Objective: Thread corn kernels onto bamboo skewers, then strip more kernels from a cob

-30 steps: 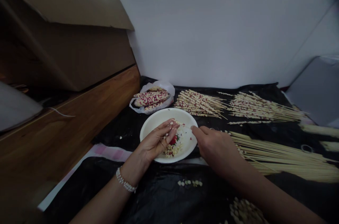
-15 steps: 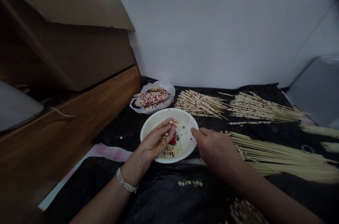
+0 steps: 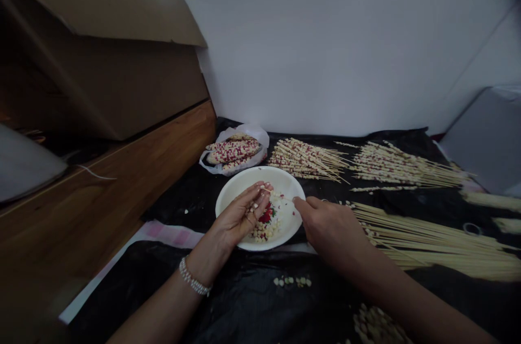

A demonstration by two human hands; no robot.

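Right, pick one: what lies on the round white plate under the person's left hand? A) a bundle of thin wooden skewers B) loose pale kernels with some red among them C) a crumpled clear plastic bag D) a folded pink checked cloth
B: a heap of loose pale kernels with some red among them lies on the round white plate, beneath the left hand.

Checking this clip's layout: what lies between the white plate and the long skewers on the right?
In the head view, the person's right hand lies there, over black plastic sheeting.
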